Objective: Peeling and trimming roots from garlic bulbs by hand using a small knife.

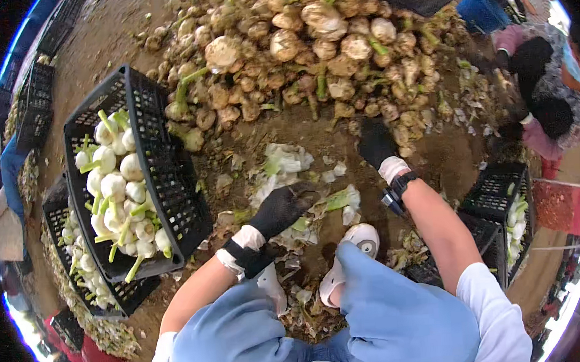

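Well, our left hand (pixel 280 212), in a black glove (pixel 267 220), is by some torn garlic skins (pixel 288 161), with its fingers bent a little and pointing right. We see a brown bit (pixel 304 195) at the fingertips, but we cannot tell if the hand is holding it. Our right hand (pixel 376 143) wears a dark glove (pixel 375 151) too and reaches farther out. It is at the near edge of a big heap of dirty garlic bulbs (pixel 285 45), and its fingers are hard to see, so we cannot tell if it grips one. That heap lies on the brown ground (pixel 332 127) in front of both hands. Left of our left hand, a black plastic crate (pixel 168 162) holds clean white garlic bulbs (pixel 113 186) with green stems (pixel 135 268). Right of our right hand, another person (pixel 556 95) is near the heap, and a blue bucket (pixel 480 9) is farther out. We have a black watch (pixel 397 192) on our right wrist.
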A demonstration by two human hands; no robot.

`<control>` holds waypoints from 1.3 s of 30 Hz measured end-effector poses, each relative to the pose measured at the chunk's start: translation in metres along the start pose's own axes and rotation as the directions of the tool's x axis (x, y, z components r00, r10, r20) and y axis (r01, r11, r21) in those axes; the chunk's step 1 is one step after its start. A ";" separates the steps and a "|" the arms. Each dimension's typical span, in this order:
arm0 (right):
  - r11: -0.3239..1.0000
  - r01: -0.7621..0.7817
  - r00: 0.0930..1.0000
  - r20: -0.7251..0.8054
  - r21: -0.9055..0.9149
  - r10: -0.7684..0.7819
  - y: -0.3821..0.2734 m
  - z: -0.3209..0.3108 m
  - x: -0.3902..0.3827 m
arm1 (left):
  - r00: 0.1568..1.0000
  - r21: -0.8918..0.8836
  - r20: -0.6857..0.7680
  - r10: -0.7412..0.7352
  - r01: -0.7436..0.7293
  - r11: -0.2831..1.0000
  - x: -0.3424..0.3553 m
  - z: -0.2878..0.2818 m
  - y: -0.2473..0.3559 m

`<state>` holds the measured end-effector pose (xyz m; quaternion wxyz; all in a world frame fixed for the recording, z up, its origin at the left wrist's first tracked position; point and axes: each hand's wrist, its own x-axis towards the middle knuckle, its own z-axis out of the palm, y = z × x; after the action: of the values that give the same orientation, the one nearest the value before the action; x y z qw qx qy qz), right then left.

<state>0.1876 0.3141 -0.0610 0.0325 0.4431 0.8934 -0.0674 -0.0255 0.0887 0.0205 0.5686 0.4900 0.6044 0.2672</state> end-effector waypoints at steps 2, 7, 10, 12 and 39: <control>1.000 -0.010 0.989 -0.145 0.006 0.011 -0.022 -0.011 -0.009 | 0.999 0.001 -0.046 -0.025 0.025 1.000 -0.002 0.001 -0.004; 0.903 0.196 0.976 0.012 0.383 -0.217 -0.082 -0.057 -0.064 | 0.963 -0.421 -0.268 0.037 -0.152 0.894 0.012 0.006 -0.003; 0.583 0.161 0.965 -0.004 0.796 -0.261 -0.104 -0.080 -0.084 | 0.952 -0.524 -0.300 0.064 -0.220 0.822 0.011 0.006 -0.002; 0.258 -0.039 0.986 0.080 0.965 -0.149 -0.109 -0.094 -0.093 | 0.934 -0.491 -0.344 0.094 -0.264 0.830 0.004 0.006 -0.001; 0.836 0.156 0.988 -0.073 0.526 -0.139 -0.140 -0.109 -0.115 | 0.744 0.308 -0.586 0.322 -0.163 0.937 -0.038 0.017 0.033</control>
<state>0.1458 0.1560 0.0730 -0.1105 0.3657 0.8718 -0.3065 -0.0050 0.0631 0.0622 0.2320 0.5116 0.7169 0.4129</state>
